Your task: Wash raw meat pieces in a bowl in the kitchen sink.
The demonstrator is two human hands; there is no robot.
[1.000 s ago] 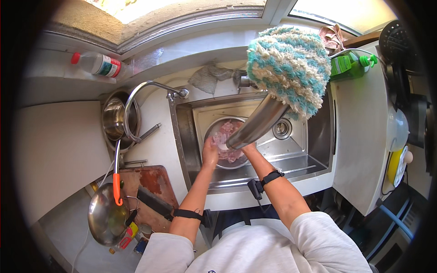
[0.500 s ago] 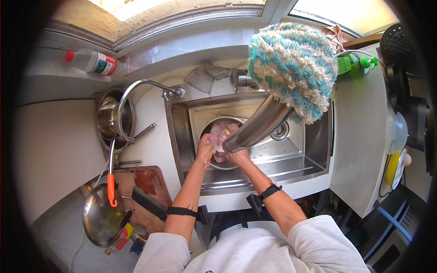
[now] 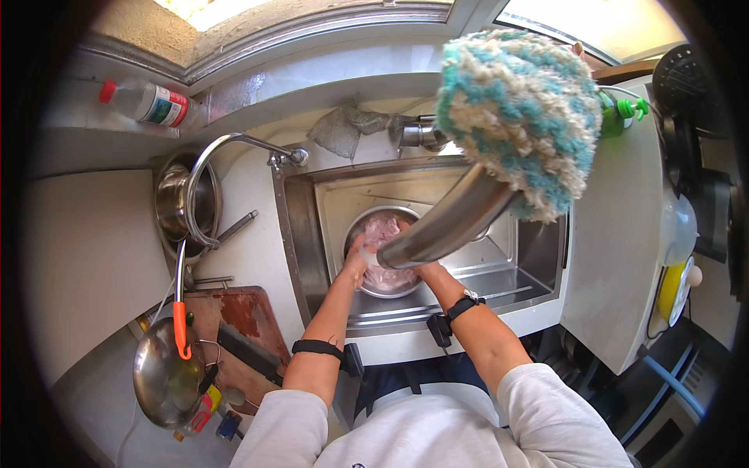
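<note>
Pale pink raw meat [image 3: 382,232] fills a round metal bowl [image 3: 349,238] in the steel sink [image 3: 300,234]. At the bowl's left side, my left hand [image 3: 356,264] has its fingers closed against the meat. My right hand [image 3: 426,270] reaches into the bowl from the right; the faucet hides most of it and its fingers. The thick metal faucet [image 3: 445,222] slants over the bowl, its mouth between my hands, with water [image 3: 368,255] running out. A fluffy blue-and-white striped cover [image 3: 519,117] sits over the faucet's upper part.
Left of the sink are a thin curved tap [image 3: 204,175], metal pots [image 3: 173,191], a pan lid [image 3: 165,370], and a cleaver [image 3: 248,351] on a cutting board [image 3: 253,312]. A grey mesh cloth [image 3: 337,134] lies behind the sink. A green pump bottle [image 3: 616,117] stands right.
Both hands have shifted slightly in the bowl, and the meat now lies lower and more spread out. The whole view has moved a little, with the faucet appearing larger.
</note>
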